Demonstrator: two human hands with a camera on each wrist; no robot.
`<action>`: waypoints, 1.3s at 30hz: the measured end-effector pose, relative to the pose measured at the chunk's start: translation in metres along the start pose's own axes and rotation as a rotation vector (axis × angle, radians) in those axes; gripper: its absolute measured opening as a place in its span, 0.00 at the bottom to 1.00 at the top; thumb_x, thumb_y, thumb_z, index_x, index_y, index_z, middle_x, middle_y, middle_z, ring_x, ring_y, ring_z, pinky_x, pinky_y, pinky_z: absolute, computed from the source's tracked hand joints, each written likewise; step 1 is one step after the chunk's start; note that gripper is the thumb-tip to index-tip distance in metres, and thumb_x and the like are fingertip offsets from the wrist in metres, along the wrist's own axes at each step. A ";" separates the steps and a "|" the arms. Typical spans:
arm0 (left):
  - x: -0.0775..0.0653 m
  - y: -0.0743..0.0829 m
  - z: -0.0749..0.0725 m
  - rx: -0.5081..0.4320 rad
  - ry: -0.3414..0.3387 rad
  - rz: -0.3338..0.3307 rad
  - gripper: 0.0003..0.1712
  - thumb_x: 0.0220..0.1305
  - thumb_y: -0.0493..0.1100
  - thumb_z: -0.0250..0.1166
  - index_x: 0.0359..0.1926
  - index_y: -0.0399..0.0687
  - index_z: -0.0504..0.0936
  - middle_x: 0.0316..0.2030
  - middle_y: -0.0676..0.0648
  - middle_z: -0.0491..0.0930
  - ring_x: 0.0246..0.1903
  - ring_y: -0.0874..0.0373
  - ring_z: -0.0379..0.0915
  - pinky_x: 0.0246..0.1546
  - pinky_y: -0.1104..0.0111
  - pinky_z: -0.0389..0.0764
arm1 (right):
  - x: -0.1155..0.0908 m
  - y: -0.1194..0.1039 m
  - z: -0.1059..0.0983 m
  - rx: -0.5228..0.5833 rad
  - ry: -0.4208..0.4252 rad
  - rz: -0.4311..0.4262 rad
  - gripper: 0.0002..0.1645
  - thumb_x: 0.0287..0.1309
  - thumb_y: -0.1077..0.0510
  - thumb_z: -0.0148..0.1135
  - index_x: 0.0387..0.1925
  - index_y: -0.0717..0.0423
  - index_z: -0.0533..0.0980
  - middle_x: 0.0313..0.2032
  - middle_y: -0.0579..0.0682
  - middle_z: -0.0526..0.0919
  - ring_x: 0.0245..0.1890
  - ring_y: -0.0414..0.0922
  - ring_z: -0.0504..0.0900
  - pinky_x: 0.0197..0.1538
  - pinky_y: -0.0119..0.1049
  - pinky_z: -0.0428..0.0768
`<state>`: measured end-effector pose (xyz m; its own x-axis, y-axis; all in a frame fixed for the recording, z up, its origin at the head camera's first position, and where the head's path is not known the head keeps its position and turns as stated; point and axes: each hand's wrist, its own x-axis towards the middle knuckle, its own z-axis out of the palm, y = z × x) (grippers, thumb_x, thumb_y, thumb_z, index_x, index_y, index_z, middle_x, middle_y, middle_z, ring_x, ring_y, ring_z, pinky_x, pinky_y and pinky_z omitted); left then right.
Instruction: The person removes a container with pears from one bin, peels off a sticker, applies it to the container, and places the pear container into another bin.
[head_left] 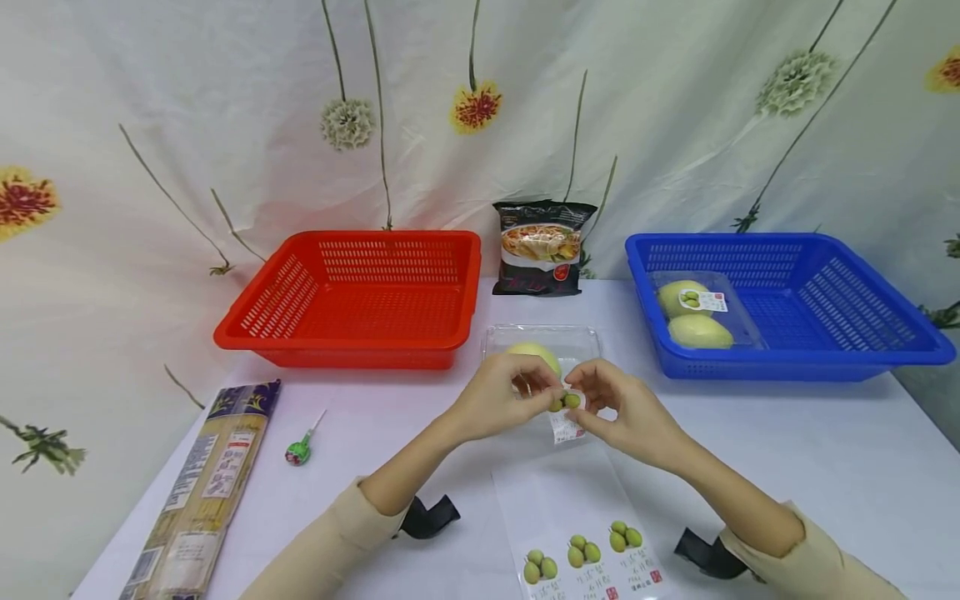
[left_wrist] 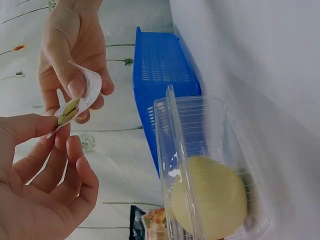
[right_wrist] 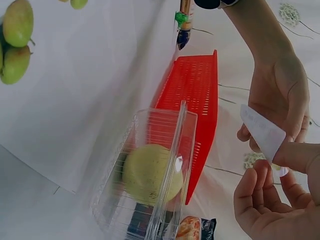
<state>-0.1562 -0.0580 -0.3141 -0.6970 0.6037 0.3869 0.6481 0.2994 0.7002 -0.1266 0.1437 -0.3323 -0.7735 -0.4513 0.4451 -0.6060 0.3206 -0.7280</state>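
My left hand (head_left: pixel 504 400) and my right hand (head_left: pixel 633 417) meet over the middle of the table. Both pinch a white sticker (head_left: pixel 567 427) printed with green fruit; it bends between the fingertips in the left wrist view and shows its pale face in the right wrist view. Just behind the hands stands a clear plastic box (left_wrist: pixel 235 125) holding a pale yellow, melon-like fruit (right_wrist: pixel 152 172). The hands partly hide the box in the head view. Nearer me lies a sheet of fruit stickers (head_left: pixel 551 500), several pictures showing along its front.
A red basket (head_left: pixel 345 354) stands back left, a blue basket (head_left: pixel 787 362) back right with a labelled box of two pale fruits (head_left: pixel 701 332). A black noodle packet (head_left: pixel 540 250) stands between them. A lollipop (head_left: pixel 298 452) and a long noodle pack (head_left: pixel 202 492) lie left.
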 end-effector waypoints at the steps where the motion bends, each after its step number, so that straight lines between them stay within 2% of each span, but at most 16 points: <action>1: 0.001 0.000 -0.001 -0.014 0.014 -0.005 0.02 0.56 0.34 0.66 0.29 0.40 0.84 0.26 0.49 0.80 0.27 0.65 0.71 0.29 0.73 0.76 | 0.000 0.000 -0.001 -0.004 0.000 0.011 0.18 0.49 0.73 0.65 0.42 0.65 0.71 0.35 0.52 0.78 0.29 0.37 0.75 0.33 0.30 0.78; 8: 0.009 -0.003 -0.008 -0.071 0.038 -0.020 0.03 0.57 0.34 0.65 0.32 0.37 0.84 0.27 0.46 0.82 0.27 0.64 0.73 0.30 0.72 0.77 | 0.000 0.001 0.000 0.004 -0.018 0.109 0.20 0.48 0.72 0.66 0.44 0.67 0.69 0.32 0.52 0.79 0.28 0.37 0.77 0.33 0.30 0.79; 12: 0.017 -0.007 -0.008 -0.058 0.068 -0.043 0.05 0.58 0.34 0.65 0.33 0.36 0.85 0.27 0.45 0.83 0.27 0.62 0.74 0.30 0.71 0.79 | 0.002 0.005 0.005 0.053 0.036 0.130 0.26 0.46 0.75 0.66 0.45 0.69 0.63 0.28 0.53 0.78 0.26 0.36 0.76 0.32 0.30 0.79; 15: 0.022 -0.011 -0.007 -0.044 0.098 -0.076 0.06 0.59 0.34 0.64 0.35 0.35 0.85 0.29 0.44 0.83 0.27 0.61 0.73 0.30 0.70 0.79 | 0.004 0.010 0.009 0.093 0.099 0.128 0.26 0.45 0.77 0.65 0.43 0.68 0.60 0.27 0.54 0.77 0.27 0.36 0.76 0.32 0.29 0.79; 18: 0.027 -0.015 -0.006 -0.032 0.123 -0.098 0.06 0.60 0.34 0.64 0.36 0.35 0.84 0.30 0.43 0.84 0.26 0.59 0.73 0.30 0.70 0.79 | 0.006 0.014 0.012 0.076 0.143 0.083 0.22 0.44 0.77 0.66 0.37 0.67 0.64 0.27 0.54 0.77 0.27 0.36 0.77 0.32 0.29 0.80; 21: 0.031 -0.019 -0.007 -0.011 0.149 -0.097 0.06 0.60 0.34 0.63 0.35 0.34 0.85 0.30 0.43 0.84 0.24 0.59 0.73 0.29 0.72 0.78 | 0.008 0.017 0.014 0.040 0.143 0.040 0.15 0.44 0.76 0.66 0.31 0.65 0.69 0.27 0.52 0.78 0.27 0.36 0.77 0.32 0.30 0.80; 25: 0.037 -0.023 -0.010 0.008 0.166 -0.096 0.05 0.59 0.33 0.63 0.34 0.34 0.85 0.29 0.43 0.83 0.24 0.58 0.73 0.29 0.73 0.77 | 0.012 0.019 0.016 0.031 0.119 0.059 0.08 0.49 0.73 0.65 0.32 0.66 0.75 0.28 0.52 0.81 0.27 0.36 0.78 0.31 0.30 0.80; 32: 0.043 -0.027 -0.014 0.031 0.153 -0.144 0.07 0.61 0.35 0.63 0.36 0.36 0.85 0.30 0.44 0.84 0.27 0.57 0.74 0.29 0.75 0.76 | 0.018 0.026 0.015 0.054 0.148 0.136 0.11 0.53 0.71 0.63 0.40 0.70 0.76 0.32 0.58 0.81 0.29 0.37 0.78 0.33 0.29 0.79; 39: 0.049 -0.038 -0.011 0.043 0.139 -0.160 0.07 0.60 0.35 0.64 0.37 0.36 0.85 0.31 0.44 0.84 0.27 0.57 0.74 0.29 0.75 0.76 | 0.021 0.032 0.014 0.010 0.164 0.126 0.13 0.52 0.71 0.64 0.41 0.70 0.77 0.31 0.58 0.82 0.29 0.36 0.77 0.33 0.28 0.78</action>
<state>-0.2183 -0.0485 -0.3152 -0.8258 0.4392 0.3538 0.5361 0.4166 0.7342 -0.1593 0.1330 -0.3537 -0.8635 -0.2657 0.4286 -0.5011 0.3571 -0.7883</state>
